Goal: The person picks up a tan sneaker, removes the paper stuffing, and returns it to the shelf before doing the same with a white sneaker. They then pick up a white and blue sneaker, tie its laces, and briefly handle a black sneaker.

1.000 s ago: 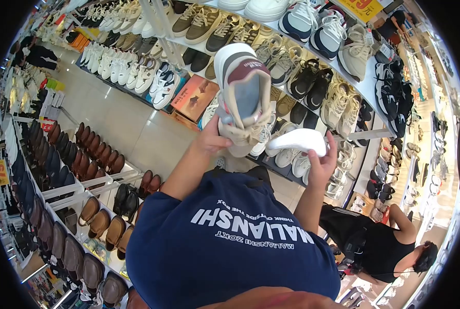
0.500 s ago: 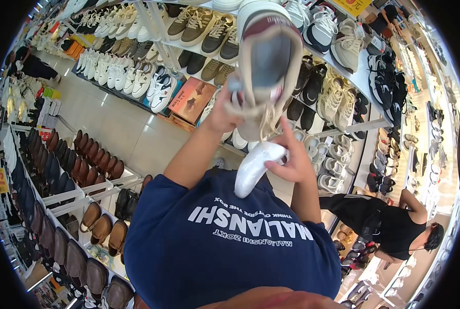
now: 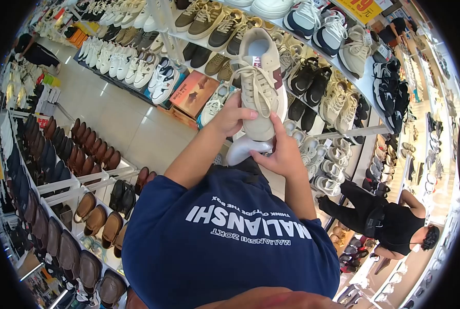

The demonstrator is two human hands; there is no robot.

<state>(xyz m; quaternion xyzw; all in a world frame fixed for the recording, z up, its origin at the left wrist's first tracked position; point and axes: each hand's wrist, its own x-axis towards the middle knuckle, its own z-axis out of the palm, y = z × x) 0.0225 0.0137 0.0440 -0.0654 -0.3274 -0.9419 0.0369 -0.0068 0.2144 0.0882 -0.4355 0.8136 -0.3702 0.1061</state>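
A beige sneaker with a maroon side patch and loose laces is held out in front of my chest, its toe pointing towards me. My left hand grips it near the toe, thumb on top. My right hand pinches a smooth white insert between thumb and fingers, just under the toe. Its index finger rests against the sneaker's side. Part of the insert is hidden behind the shoe's toe and my fingers.
Shelves of sneakers stand ahead, with an orange shoe box at their lower edge. Racks of brown shoes line the left. A person in black is at the right, another person at the far left. Tiled floor shows between racks.
The sneaker has dropped away from the camera and tilted, so its laces now face up rather than its opening. The white insert has moved up under the toe with my right hand.
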